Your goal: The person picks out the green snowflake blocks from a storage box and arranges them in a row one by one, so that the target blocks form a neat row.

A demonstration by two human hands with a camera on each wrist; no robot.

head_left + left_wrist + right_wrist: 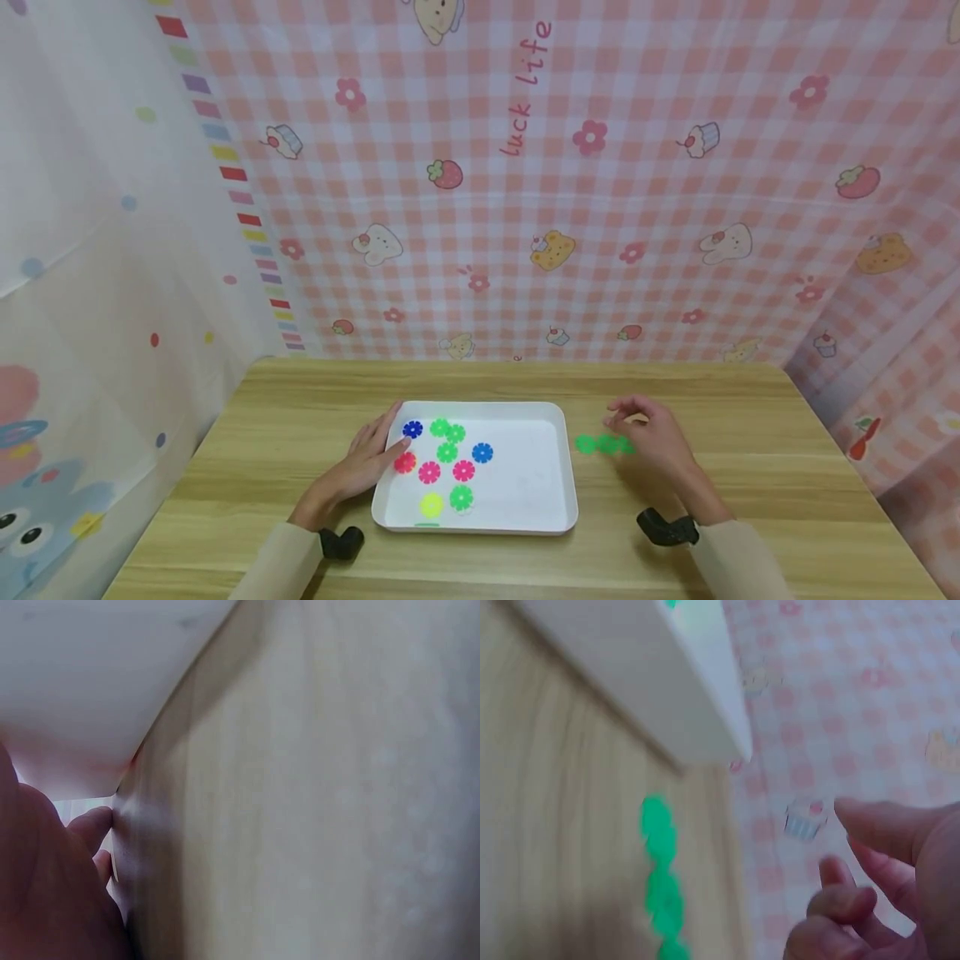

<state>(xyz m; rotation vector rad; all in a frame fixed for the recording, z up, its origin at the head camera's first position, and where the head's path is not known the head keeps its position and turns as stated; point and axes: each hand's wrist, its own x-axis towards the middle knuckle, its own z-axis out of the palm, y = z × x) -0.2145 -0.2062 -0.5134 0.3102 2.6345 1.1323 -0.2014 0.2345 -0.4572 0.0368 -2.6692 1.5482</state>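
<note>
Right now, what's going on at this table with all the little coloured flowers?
A person sits at a wooden table with a white tray of coloured flower-shaped discs. The left hand rests at the tray's left edge, fingers by the red disc. The right hand hovers, loosely curled, beside a row of green discs lying on the table right of the tray.

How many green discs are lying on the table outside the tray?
3: a touching row of green discs on the wooden table, right of the white tray. The right hand covers the row's right end, so more may be hidden.
</note>
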